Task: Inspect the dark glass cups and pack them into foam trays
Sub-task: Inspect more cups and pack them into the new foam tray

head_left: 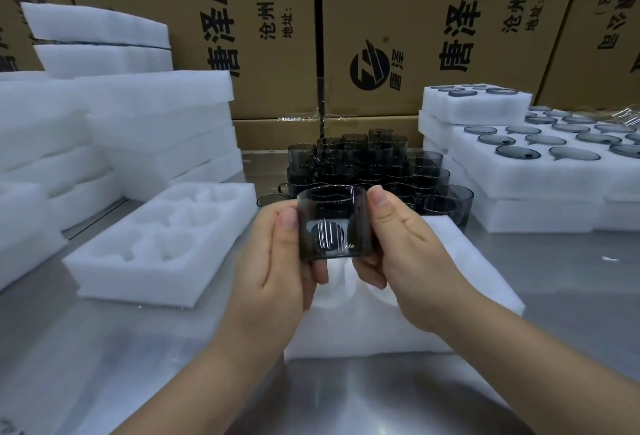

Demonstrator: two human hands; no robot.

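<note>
A dark smoky glass cup [331, 223] is held up in front of me between both hands. My left hand [277, 258] grips its left side, thumb on the wall and fingers curled under the base. My right hand [398, 247] grips the right side the same way. Directly below lies a white foam tray [460, 282] with round pockets, mostly hidden by my hands. Behind the cup stands a stacked pile of several dark glass cups [374, 164]. An empty foam tray [166, 244] with shaped pockets lies to the left.
Stacks of white foam trays [138, 123] rise on the left. On the right, foam trays filled with dark cups [540, 157] are piled up. Printed cardboard boxes [381, 36] wall off the back. The work surface is a steel table [571, 279].
</note>
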